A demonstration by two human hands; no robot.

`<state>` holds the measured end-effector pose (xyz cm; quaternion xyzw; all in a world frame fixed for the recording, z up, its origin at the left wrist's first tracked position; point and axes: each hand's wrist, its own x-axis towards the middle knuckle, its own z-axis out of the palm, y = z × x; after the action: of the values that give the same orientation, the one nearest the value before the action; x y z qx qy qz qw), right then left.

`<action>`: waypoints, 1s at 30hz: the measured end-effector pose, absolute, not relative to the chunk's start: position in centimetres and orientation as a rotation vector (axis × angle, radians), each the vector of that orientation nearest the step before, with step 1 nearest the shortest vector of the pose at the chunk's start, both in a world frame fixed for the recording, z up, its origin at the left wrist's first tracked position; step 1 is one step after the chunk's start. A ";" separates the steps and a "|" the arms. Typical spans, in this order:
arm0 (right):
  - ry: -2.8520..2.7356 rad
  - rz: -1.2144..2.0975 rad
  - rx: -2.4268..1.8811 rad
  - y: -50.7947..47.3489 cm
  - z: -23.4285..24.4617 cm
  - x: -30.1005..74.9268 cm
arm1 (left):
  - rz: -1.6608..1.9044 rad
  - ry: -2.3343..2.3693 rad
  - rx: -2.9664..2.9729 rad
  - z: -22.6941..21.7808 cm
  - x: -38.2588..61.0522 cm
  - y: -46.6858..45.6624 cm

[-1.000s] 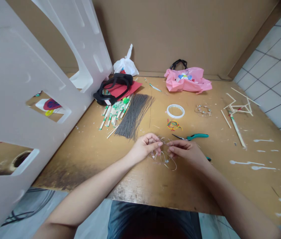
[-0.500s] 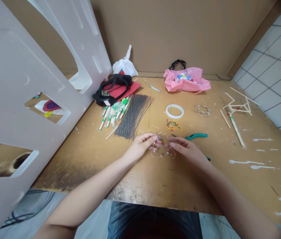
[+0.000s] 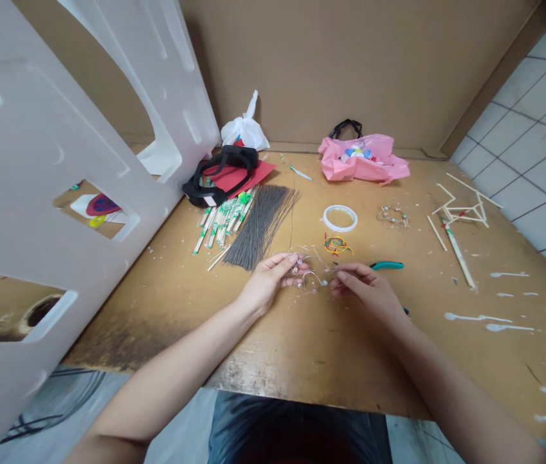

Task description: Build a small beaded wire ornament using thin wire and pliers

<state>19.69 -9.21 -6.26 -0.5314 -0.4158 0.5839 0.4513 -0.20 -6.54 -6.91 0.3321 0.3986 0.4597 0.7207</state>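
Note:
A beaded wire ring (image 3: 314,292) with several small clear and bluish beads is held above the table, in front of my body. My left hand (image 3: 273,277) pinches its left side between thumb and fingers. My right hand (image 3: 357,283) is closed at the right side, its thumb and index finger on a thin wire end. Partly behind my right hand lie pliers with teal handles (image 3: 387,265). Beyond the hands is a small bundle of red, yellow and green cords (image 3: 336,244). Farther right rests another beaded wire ring (image 3: 393,216).
Grey wires (image 3: 260,225) lie beside wrapped chopsticks (image 3: 219,222), a black strap (image 3: 224,174) and red paper (image 3: 265,170). Behind are a tape roll (image 3: 327,219), a pink bag (image 3: 383,164) and a white bag (image 3: 246,132). A stick frame (image 3: 463,211) lies right; a white plastic panel (image 3: 108,290) stands left.
My right hand has drawn slightly right, widening the gap between the hands. My left hand has shifted a little left, and the ring has turned in its fingers.

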 end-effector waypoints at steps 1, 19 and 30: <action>-1.015 1.425 -1.305 -9.3 -6.3 19.6 | 1.020 0.889 0.725 -6.9 -0.2 -6.5; -0.919 1.516 -1.251 -9.3 -6.9 19.7 | 1.058 0.886 0.706 -7.0 -0.2 -6.5; -0.979 1.550 -1.245 -9.3 -7.5 19.5 | 1.068 0.869 0.667 -6.8 -0.2 -6.5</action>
<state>19.47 -9.27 -7.51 -0.5029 -0.3951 0.6258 0.4464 -0.17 -6.50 -6.84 0.3020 0.3933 0.4836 0.7213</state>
